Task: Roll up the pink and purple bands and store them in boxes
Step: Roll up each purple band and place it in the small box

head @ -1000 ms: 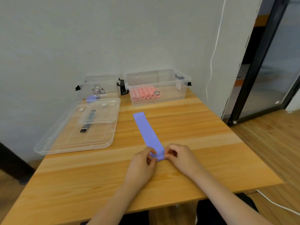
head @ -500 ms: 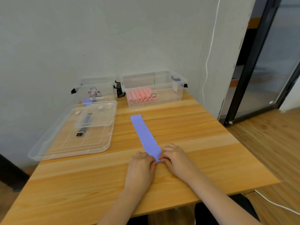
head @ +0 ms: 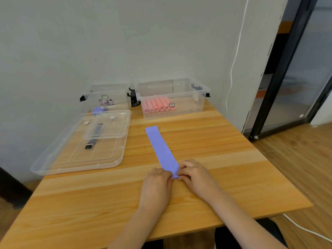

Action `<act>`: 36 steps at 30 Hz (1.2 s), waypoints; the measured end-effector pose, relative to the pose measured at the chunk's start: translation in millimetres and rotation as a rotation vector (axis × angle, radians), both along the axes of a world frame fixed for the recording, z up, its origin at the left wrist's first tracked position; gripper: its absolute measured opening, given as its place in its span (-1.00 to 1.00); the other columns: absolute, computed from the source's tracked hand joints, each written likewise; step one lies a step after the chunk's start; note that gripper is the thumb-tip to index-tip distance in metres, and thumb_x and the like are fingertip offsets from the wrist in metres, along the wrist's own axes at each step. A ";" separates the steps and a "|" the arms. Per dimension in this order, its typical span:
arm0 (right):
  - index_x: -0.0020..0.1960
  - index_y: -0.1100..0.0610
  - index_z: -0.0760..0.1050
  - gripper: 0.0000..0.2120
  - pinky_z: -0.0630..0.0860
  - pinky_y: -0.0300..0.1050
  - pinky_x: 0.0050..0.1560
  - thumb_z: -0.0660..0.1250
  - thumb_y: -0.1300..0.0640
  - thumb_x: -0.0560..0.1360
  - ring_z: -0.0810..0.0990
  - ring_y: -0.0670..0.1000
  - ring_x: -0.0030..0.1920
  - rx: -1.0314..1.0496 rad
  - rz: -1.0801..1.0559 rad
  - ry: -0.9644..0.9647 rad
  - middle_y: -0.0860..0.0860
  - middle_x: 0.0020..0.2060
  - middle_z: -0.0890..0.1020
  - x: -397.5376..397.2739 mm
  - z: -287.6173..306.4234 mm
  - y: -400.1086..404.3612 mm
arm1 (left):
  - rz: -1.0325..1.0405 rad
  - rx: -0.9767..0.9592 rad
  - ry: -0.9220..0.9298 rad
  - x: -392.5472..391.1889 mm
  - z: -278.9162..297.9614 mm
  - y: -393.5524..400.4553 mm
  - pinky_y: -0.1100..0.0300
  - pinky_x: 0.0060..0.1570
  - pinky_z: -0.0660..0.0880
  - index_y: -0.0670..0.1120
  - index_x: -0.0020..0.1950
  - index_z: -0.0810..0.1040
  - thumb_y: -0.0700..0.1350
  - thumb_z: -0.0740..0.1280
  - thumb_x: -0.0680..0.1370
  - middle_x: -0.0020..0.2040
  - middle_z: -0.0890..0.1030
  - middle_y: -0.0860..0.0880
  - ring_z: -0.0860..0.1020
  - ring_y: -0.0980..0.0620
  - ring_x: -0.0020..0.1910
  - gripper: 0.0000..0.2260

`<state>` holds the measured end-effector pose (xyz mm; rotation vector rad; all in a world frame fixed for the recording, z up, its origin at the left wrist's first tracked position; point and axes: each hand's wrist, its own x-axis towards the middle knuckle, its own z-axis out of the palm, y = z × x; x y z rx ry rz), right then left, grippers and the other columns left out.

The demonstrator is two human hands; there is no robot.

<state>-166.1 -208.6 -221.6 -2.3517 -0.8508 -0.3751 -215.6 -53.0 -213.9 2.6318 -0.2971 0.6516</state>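
Both hands have crept slightly up the band: left hand [head: 158, 180] and right hand [head: 195, 174] pinch its near end (seemingly a first curl). The purple band [head: 160, 148] runs lengthwise away toward the boxes [head: 199, 103].

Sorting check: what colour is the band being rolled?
Purple band, clearest in the head view.

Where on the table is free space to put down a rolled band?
Bare wood lies right of the purple band, out to the table edge, and along the near edge left of the left hand. The far left is crowded by the lids and boxes.
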 end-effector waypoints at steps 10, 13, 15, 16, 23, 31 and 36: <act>-0.27 0.15 0.54 -0.91 0.37 -0.17 -0.16 0.34 0.31 0.27 0.47 -0.05 -0.22 0.069 -0.020 -0.039 0.00 -0.32 0.61 9.8 1.3 5.9 | -0.006 -0.037 0.003 4.9 -5.1 3.4 0.18 -0.43 0.48 -0.05 -0.35 0.63 -0.07 0.33 0.33 -0.40 0.53 0.02 0.52 -0.03 -0.39 -0.88; -0.27 0.15 0.59 -0.90 0.37 -0.25 -0.15 0.35 0.30 0.27 0.44 -0.07 -0.19 0.045 -0.006 -0.077 -0.01 -0.29 0.59 8.6 -1.2 5.6 | 0.026 -0.107 0.026 6.6 -4.6 2.9 0.21 -0.44 0.43 -0.06 -0.30 0.60 -0.17 0.35 0.32 -0.42 0.55 0.00 0.52 -0.04 -0.40 -0.95; -0.24 0.16 0.63 -0.89 0.36 -0.27 -0.13 0.36 0.27 0.27 0.51 -0.01 -0.19 0.022 -0.012 -0.078 -0.01 -0.26 0.60 7.7 -1.7 4.7 | 0.035 -0.134 0.020 8.4 -3.8 2.3 0.21 -0.46 0.43 -0.06 -0.29 0.60 -0.18 0.36 0.31 -0.43 0.55 -0.01 0.51 -0.03 -0.41 -0.95; -0.23 0.16 0.64 -0.89 0.36 -0.25 -0.15 0.37 0.27 0.27 0.54 0.04 -0.21 0.007 -0.012 -0.082 -0.01 -0.26 0.61 7.5 -1.4 5.0 | 0.034 -0.126 0.015 8.7 -3.3 2.4 0.21 -0.47 0.43 -0.04 -0.32 0.60 -0.17 0.36 0.30 -0.44 0.53 0.00 0.51 -0.04 -0.42 -0.95; -0.24 0.17 0.62 -0.84 0.38 -0.23 -0.19 0.26 0.24 0.34 0.56 0.04 -0.29 -0.027 0.004 -0.197 0.00 -0.32 0.63 10.5 2.7 7.9 | 0.012 -0.027 -0.002 10.4 -4.0 2.6 0.17 -0.43 0.49 -0.03 -0.37 0.64 -0.09 0.36 0.28 -0.40 0.54 0.02 0.51 -0.04 -0.39 -0.92; -0.24 0.15 0.56 -0.87 0.36 -0.19 -0.17 0.24 0.17 0.36 0.49 0.01 -0.22 -0.026 -0.003 -0.096 0.00 -0.30 0.60 10.4 0.3 6.5 | 0.037 -0.090 0.001 12.4 -4.5 1.4 0.12 -0.38 0.34 -0.09 -0.37 0.54 -0.11 0.15 0.40 -0.43 0.52 -0.03 0.49 -0.08 -0.40 -0.77; -0.24 0.16 0.56 -0.77 0.34 -0.18 -0.16 0.13 0.15 0.38 0.42 -0.02 -0.19 -0.015 0.007 -0.071 0.02 -0.30 0.58 10.1 0.1 6.5 | 0.028 -0.098 0.043 11.8 -4.5 1.2 0.14 -0.29 0.31 -0.10 -0.35 0.57 -0.15 0.35 0.28 -0.39 0.56 -0.04 0.52 -0.09 -0.37 -0.97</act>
